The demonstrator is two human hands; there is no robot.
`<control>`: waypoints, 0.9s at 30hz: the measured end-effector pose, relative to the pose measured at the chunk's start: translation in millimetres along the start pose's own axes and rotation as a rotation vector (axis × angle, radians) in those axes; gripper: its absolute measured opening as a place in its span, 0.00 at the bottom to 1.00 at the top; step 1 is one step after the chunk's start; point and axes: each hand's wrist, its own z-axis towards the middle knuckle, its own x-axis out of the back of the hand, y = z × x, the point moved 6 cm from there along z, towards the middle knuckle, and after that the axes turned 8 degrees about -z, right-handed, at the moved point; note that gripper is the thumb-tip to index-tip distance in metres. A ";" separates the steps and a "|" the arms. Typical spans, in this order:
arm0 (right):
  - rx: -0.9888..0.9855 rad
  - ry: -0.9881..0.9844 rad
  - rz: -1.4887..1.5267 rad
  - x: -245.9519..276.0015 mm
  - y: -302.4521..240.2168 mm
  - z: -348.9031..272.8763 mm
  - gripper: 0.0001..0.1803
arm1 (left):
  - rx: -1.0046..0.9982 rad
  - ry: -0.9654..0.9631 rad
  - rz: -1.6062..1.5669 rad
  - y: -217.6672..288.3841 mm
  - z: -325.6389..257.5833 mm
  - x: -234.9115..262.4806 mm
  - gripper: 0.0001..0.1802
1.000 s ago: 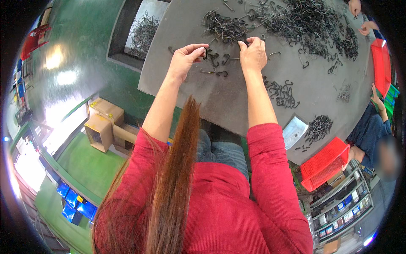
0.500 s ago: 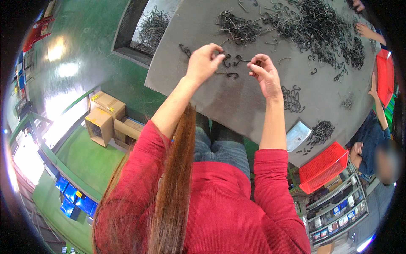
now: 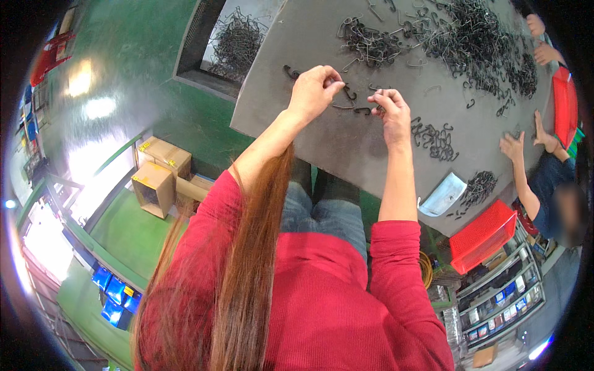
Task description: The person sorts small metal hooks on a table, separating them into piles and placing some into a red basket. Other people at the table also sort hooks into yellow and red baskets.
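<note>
On the left hand (image 3: 315, 94), thumb and forefinger sit close together, a black hook (image 3: 352, 96) lying on the grey table (image 3: 337, 139) just to their right. The right hand (image 3: 392, 112) has curled fingers; I can't tell whether either pinches anything.

I see bright light at left glaring off the green floor (image 3: 99, 106), tabletop (image 3: 346, 151) duller, fisheye bending edges into black, co-worker's head (image 3: 568, 213) blurred.

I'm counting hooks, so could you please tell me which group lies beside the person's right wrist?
The small, loosely spread group right of the right hand; the denser heaps lie farther up the table or beside the blue mask.
</note>
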 end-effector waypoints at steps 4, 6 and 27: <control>-0.010 -0.044 0.270 23.9 7.7 -10.5 0.05 | -0.097 -0.060 -0.117 19.5 7.8 -30.4 0.10; 0.008 -0.002 0.335 36.3 10.0 -13.9 0.06 | -0.249 -0.062 -0.019 36.6 7.9 -49.0 0.11; 0.755 0.363 -1.394 -27.7 -2.8 -52.8 0.16 | -0.500 -0.145 0.516 -8.1 -61.7 7.5 0.07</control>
